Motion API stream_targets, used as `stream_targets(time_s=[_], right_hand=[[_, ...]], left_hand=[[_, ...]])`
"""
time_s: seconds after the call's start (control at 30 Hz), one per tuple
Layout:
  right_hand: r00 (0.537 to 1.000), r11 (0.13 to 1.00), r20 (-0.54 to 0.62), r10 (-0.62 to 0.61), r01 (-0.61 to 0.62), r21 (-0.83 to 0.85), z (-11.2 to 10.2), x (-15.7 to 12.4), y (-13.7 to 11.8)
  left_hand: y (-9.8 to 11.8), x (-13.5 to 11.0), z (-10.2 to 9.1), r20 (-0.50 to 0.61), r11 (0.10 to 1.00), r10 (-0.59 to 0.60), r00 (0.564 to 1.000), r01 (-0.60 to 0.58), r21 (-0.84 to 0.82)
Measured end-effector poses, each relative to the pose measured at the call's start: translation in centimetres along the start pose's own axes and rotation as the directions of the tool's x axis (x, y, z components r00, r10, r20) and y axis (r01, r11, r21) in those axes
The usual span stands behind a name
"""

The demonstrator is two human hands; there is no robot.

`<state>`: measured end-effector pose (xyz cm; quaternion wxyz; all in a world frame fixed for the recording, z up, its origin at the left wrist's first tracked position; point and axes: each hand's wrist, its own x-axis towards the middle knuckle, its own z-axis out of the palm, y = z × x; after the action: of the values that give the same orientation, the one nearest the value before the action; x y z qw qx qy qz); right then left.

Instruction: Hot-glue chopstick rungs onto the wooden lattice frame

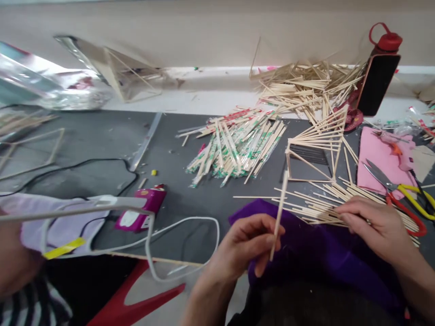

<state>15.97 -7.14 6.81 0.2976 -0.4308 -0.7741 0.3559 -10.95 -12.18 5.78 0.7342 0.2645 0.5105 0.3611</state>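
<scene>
My left hand is closed around wooden chopsticks, held nearly upright between thumb and fingers; how many is unclear. Above a fan of loose bare chopsticks at the table's front edge, my right hand has its thumb and fingers pinched together. Whatever lies between those fingertips, if anything, cannot be made out. Just behind the loose sticks stands a frame built of chopsticks, with slanting sticks fanned along its top. A purple cloth drapes over my lap, beneath both hands.
Paper-wrapped chopsticks lie mid-table, with a bare heap behind. Right are a phone against a red-capped bottle, scissors and a pink glue gun on pink cloth. Left, a white cable loops near a magenta box and another person's arm.
</scene>
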Motion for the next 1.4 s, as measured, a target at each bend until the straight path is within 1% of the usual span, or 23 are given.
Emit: stream_targets(time_s=[0.07,0.13,0.17,0.23,0.3,0.4,0.5,0.57,0.63,0.7,0.77,0.83,0.9,1.0,1.07,1.1,1.17,1.27,1.33,1.4], right_hand=[[0.992,0.975,0.014,0.128,-0.128,0.184,0.9,0.9,-0.8],[0.968,0.879,0.031,0.250,-0.240,0.413,1.5,1.6,-1.1],[0.958,0.823,0.034,0.285,-0.263,0.504,1.6,1.8,-1.1],[0.944,0.748,0.020,0.330,-0.275,0.604,1.7,2.1,-0.9],[0.930,0.736,-0.012,0.366,-0.282,0.615,1.4,2.1,-0.6],[0.918,0.757,-0.019,0.395,-0.314,0.573,0.8,1.8,-0.1],[0.934,0.809,-0.004,0.358,-0.308,0.501,0.3,1.3,0.2],[0.959,0.891,-0.055,0.279,-0.237,0.386,0.2,1.0,0.2],[0.977,0.972,-0.139,0.159,-0.131,0.194,0.3,0.9,0.2],[0.981,0.999,-0.189,0.050,-0.050,0.006,0.5,0.7,0.1],[0.983,0.996,-0.186,-0.001,-0.015,-0.083,0.7,0.5,0.0],[0.991,0.998,-0.135,0.001,-0.009,-0.065,0.8,0.1,0.0],[0.997,0.999,-0.063,0.036,-0.036,0.013,0.8,-0.2,0.2],[0.994,0.984,0.047,0.103,-0.108,0.140,0.6,-0.7,0.5],[0.991,0.982,0.085,0.099,-0.111,0.154,0.5,-0.8,0.6],[0.994,0.988,0.083,0.078,-0.088,0.129,0.5,-0.8,0.6],[0.999,1.000,0.045,0.012,-0.013,0.023,0.6,-0.8,0.3],[0.996,0.988,-0.014,-0.086,0.084,-0.128,1.0,-0.7,-0.2],[0.994,0.984,-0.019,-0.112,0.108,-0.144,1.2,-0.6,-0.5],[0.995,0.990,-0.017,-0.093,0.091,-0.105,1.4,-0.6,-0.4]], left_hand=[[-0.7,0.3,1.1,0.104,0.998,-0.070,0.992,0.070,0.000],[-1.2,0.7,2.1,0.145,0.994,-0.106,0.984,0.101,0.041],[-1.3,1.0,2.5,0.148,0.992,-0.115,0.982,0.106,0.070],[-1.2,1.4,3.1,0.143,0.985,-0.117,0.983,0.097,0.141],[-1.0,1.7,3.5,0.141,0.974,-0.106,0.984,0.074,0.212],[-0.6,2.1,3.8,0.146,0.958,-0.082,0.986,0.037,0.285],[-0.4,2.2,4.2,0.139,0.948,-0.073,0.988,0.025,0.317],[-0.5,2.1,4.5,0.120,0.941,-0.070,0.990,0.025,0.337],[-0.6,2.0,4.8,0.104,0.932,-0.064,0.993,0.022,0.361],[-0.9,1.7,5.1,0.112,0.919,-0.070,0.991,0.020,0.394],[-1.4,1.5,5.3,0.147,0.900,-0.095,0.985,0.022,0.435],[-1.8,1.4,5.3,0.191,0.881,-0.122,0.974,0.017,0.473],[-2.1,1.5,5.0,0.239,0.875,-0.145,0.960,0.012,0.484],[-2.3,1.5,4.4,0.314,0.905,-0.191,0.930,0.042,0.424],[-2.4,1.5,4.0,0.359,0.930,-0.216,0.908,0.078,0.360],[-2.4,1.6,3.8,0.378,0.939,-0.223,0.898,0.094,0.332],[-2.6,1.7,3.8,0.400,0.948,-0.227,0.888,0.108,0.299],[-2.7,2.0,4.2,0.381,0.947,-0.225,0.897,0.110,0.302],[-2.7,2.0,4.5,0.355,0.944,-0.228,0.907,0.117,0.308],[-2.4,1.8,4.6,0.351,0.948,-0.209,0.913,0.101,0.302]])
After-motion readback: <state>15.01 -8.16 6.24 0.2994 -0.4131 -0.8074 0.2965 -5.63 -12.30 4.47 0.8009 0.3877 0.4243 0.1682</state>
